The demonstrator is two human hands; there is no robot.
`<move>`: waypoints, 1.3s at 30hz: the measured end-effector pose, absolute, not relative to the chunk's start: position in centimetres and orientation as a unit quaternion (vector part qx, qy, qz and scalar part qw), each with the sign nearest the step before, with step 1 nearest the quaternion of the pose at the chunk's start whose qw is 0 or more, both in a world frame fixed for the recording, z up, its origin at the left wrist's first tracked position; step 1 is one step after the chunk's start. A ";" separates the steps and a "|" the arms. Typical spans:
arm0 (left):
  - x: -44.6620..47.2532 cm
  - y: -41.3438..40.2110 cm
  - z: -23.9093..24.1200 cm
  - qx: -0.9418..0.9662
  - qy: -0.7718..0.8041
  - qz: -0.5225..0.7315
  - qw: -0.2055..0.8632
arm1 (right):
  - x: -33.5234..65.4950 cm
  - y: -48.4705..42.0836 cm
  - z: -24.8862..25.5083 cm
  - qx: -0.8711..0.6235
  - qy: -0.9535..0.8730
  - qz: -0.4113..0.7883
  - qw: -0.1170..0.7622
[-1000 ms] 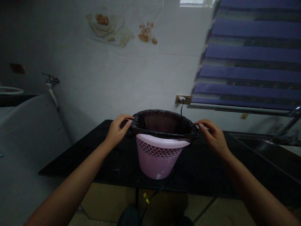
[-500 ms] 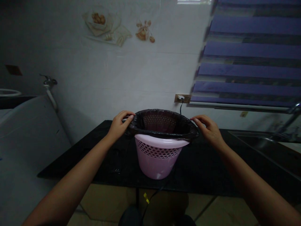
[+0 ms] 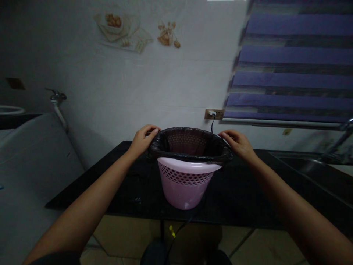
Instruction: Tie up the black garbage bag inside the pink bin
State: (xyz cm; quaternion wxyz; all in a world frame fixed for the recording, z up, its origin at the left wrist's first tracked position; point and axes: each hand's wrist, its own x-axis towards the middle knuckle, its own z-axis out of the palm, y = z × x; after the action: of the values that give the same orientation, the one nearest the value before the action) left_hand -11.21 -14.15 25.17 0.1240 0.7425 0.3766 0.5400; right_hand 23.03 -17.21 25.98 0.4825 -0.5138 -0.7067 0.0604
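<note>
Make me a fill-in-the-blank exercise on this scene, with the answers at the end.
1. The basket lined with a black bag is coloured ____.
2. The sink is nearer to the right hand than to the ____ hand.
3. The counter under the basket is coloured ____.

Missing words: pink; left; black.

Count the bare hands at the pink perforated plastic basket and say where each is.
2. The left hand is at the left edge of the black plastic bag lining the basket; the right hand is at the bag's far right edge. No others show.
</note>
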 end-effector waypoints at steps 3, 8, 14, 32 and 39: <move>-11.3 -13.5 25.4 0.745 0.374 0.534 0.142 | 22.9 -16.9 26.1 -0.517 -0.710 0.073 0.473; -11.3 -12.6 25.8 0.753 0.384 0.509 0.159 | 22.9 -16.3 26.3 -0.519 -0.712 0.085 0.465; -11.0 -12.3 26.2 0.765 0.405 0.478 0.152 | 23.2 -15.7 26.4 -0.523 -0.724 0.101 0.439; -11.0 -10.4 27.3 0.800 0.432 0.399 0.119 | 22.3 -14.6 28.0 -0.560 -0.720 0.154 0.380; -10.6 -9.9 27.7 0.805 0.451 0.368 0.111 | 21.7 -13.5 28.4 -0.573 -0.729 0.122 0.353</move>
State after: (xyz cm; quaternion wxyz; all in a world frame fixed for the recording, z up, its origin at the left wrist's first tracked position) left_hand -10.64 -9.89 27.66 0.1109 0.8052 0.4515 0.3682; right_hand 21.66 -13.48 28.40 0.3534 -0.5733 -0.7292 0.1217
